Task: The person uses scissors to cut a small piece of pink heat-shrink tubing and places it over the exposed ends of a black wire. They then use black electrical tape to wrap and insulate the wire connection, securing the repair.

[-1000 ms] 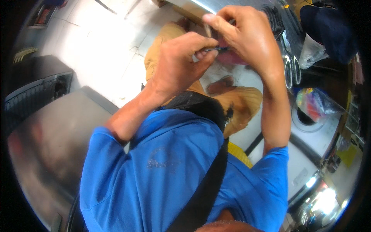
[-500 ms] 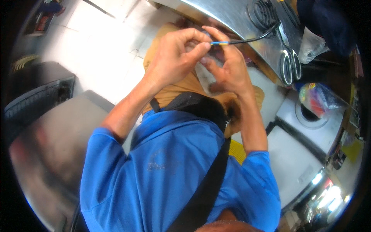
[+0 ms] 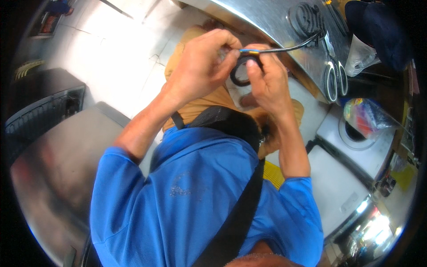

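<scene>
My left hand [image 3: 200, 60] pinches the end of the thin blue and yellow wires [image 3: 250, 51], which come out of a black cable [image 3: 291, 48]. My right hand [image 3: 271, 80] grips the same cable where the coloured wires leave its black sheath, fingers behind and thumb raised. Between the two hands hangs a black ring [image 3: 235, 81] that looks like a roll of tape; which fingers bear it I cannot tell. The cable runs right to a black coil [image 3: 306, 20] on the metal table [image 3: 271, 15].
Scissors with white-rimmed black handles [image 3: 330, 82] lie at the table's right edge. Beyond them are a clear plastic bag [image 3: 361, 58] and a dark blue cap [image 3: 378, 29]. At right, a bag of colourful things [image 3: 362, 115] rests on a white appliance [image 3: 327, 127]. A brownish-grey panel [image 3: 58, 155] stands at left.
My right fingers, spread out before, have drawn in around the cable, and the thumb has come up. The black ring now shows plainly between my hands. My left hand keeps its pinch.
</scene>
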Motion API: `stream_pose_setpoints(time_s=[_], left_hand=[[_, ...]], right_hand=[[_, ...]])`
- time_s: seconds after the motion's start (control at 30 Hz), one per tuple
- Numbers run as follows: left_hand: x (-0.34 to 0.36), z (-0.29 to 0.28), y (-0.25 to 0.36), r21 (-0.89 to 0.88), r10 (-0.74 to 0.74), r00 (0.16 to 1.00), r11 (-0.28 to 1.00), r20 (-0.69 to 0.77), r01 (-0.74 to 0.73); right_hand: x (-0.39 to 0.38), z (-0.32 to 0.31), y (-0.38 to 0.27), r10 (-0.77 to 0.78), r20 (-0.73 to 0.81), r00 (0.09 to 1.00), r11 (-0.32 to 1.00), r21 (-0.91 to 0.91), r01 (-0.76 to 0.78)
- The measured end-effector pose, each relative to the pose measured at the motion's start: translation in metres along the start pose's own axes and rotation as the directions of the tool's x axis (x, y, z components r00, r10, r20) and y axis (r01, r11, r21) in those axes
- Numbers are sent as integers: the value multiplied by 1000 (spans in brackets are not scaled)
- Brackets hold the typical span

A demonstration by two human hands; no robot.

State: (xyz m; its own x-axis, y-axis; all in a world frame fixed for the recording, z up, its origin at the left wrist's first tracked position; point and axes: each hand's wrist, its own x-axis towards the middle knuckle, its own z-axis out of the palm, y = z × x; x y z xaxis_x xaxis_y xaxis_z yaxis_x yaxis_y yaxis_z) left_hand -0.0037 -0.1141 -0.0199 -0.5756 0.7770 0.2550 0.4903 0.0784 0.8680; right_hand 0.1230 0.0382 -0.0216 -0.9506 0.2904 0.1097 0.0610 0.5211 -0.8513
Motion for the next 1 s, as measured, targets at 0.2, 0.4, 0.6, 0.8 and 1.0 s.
stream_pose_setpoints(time_s=[0.2,0.4,0.6,0.8,1.0], left_hand=[[-1,9,-2,-121,-87,995,989,-39,81],[-2,15,8,-198,-81,995,978,-57,68],[1,6,2,-157,-177,981,970,74,187],[3,10,0,-23,30,1000,999,-1,-30],[2,13,-3,90,136,990,987,-47,-131]], right_hand=[[-4,19,2,-9,-16,1000,992,127,11],[-5,38,13,-142,-156,978,978,133,163],[-10,25,-8,7,-179,984,1000,-9,-8],[-6,5,3,-149,-154,977,986,-96,136],[-2,13,-9,-38,-272,962,999,-22,33]])
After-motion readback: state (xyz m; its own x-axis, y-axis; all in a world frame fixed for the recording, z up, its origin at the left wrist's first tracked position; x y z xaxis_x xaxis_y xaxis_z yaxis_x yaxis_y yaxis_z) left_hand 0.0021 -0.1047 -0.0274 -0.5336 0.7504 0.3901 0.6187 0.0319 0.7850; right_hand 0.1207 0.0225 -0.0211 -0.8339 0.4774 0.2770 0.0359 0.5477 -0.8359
